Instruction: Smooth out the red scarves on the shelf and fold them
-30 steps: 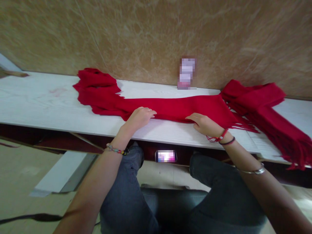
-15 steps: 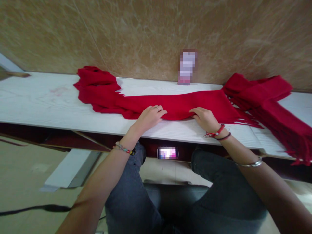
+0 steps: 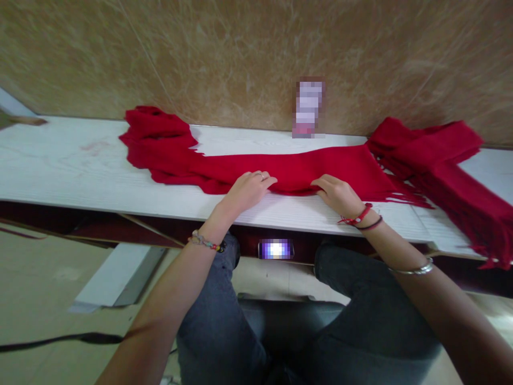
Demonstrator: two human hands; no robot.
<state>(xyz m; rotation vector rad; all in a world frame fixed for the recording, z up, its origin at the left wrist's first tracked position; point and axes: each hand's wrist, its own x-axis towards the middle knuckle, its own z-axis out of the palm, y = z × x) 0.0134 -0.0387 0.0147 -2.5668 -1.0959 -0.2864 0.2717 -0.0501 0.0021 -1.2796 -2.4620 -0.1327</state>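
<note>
A long red scarf (image 3: 296,168) lies stretched along a white wooden shelf (image 3: 72,171), bunched at its left end and ending in fringe on the right. My left hand (image 3: 248,190) rests on the scarf's near edge at the middle, fingers curled and pinching the cloth. My right hand (image 3: 339,193) is a short way to the right, and its fingers grip the same near edge. A second heap of red fringed scarf (image 3: 444,160) lies at the right end of the shelf, hanging over the edge.
A small blurred box (image 3: 308,107) stands against the brown marbled wall behind the scarf. Under the shelf a lit screen (image 3: 276,248) glows between my knees. A white board (image 3: 116,272) leans on the floor at left, near a dark cable (image 3: 60,339).
Both hands have moved closer together along the scarf's near edge, the left one sliding right. The scarf's middle has been drawn slightly toward me.
</note>
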